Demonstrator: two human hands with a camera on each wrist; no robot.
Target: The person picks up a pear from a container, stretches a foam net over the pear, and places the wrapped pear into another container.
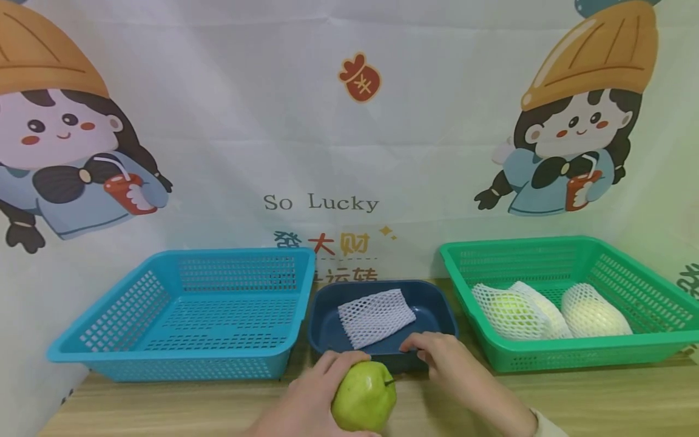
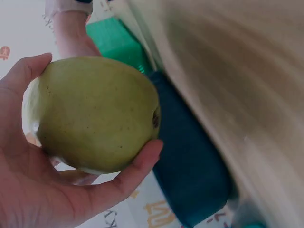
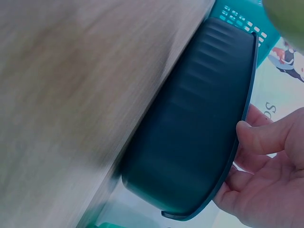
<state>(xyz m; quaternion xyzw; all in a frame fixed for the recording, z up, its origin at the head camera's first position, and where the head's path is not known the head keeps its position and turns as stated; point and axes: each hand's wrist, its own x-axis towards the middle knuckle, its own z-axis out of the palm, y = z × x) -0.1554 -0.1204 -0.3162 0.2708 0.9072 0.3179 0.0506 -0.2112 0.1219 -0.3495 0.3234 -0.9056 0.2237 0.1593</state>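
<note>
My left hand [image 1: 311,397] grips a green pear [image 1: 364,397] from its left side, thumb below and fingers over the top; its short dark stem points right. In the left wrist view, the pear [image 2: 95,114] sits between the thumb and fingers. My right hand [image 1: 455,367] is at the near rim of the dark blue bin [image 1: 437,303], fingers reaching over it. Close by the rim in the right wrist view is the thumb of this hand [image 3: 270,161], while the fingers are partly hidden behind it. A white foam net sleeve [image 1: 377,317] lies flat inside the bin.
Left of the bin stands a blue perforated basket [image 1: 218,355] with nothing in it. On the right, a green basket [image 1: 573,355] holds several fruits in foam nets [image 1: 592,312]. Behind everything hangs a printed white cloth [image 1: 262,121]. All containers stand on a wooden table [image 1: 180,406].
</note>
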